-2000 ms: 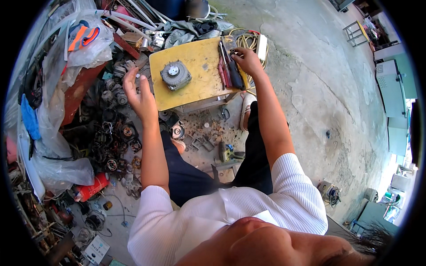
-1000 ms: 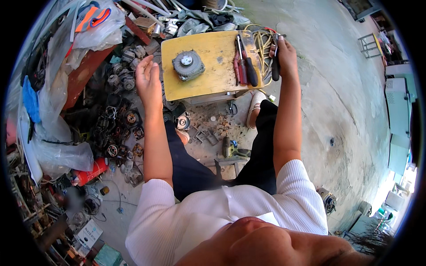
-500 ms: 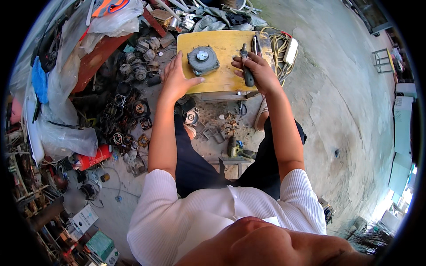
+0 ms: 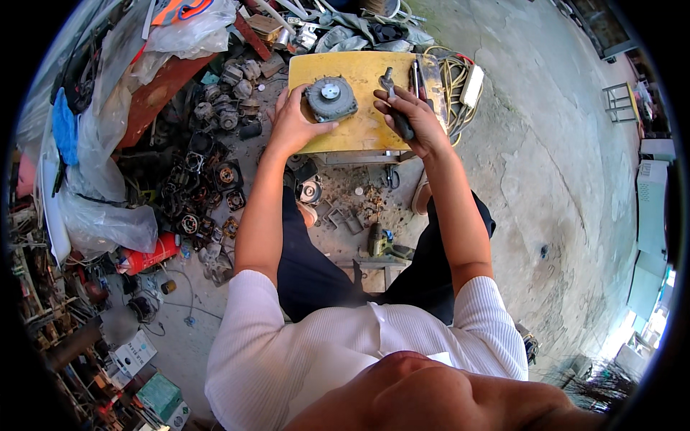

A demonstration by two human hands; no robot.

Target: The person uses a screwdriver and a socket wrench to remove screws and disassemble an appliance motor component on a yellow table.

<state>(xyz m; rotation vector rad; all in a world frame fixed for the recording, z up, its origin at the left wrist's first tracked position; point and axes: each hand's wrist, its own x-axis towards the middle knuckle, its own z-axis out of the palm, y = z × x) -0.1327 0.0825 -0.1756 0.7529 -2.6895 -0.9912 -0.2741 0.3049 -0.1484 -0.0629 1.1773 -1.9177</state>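
A round grey electric motor (image 4: 333,106) with a pale metal hub on top lies on the yellow tabletop (image 4: 359,136) of a small low table. My left hand (image 4: 294,119) curves round its left and near sides, fingers along the left edge, thumb by the near edge. To the right, my right hand (image 4: 417,120) is closed round a hand tool (image 4: 403,126) with a dark handle and a metal head, held over the table with its head pointing away from me. The tool's exact kind is unclear. Slim metal tools (image 4: 416,75) lie beyond that hand.
A coiled yellowish cable with a white power strip (image 4: 471,85) lies right of the table. Between my feet are a cordless drill (image 4: 376,239), metal frames (image 4: 347,219) and scattered debris. Heaped motor parts (image 4: 215,172) and plastic sheeting (image 4: 108,215) fill the left.
My left hand has closed in on the motor from the left. My right hand has tilted the tool, its head swinging slightly left; the motor stays in place.
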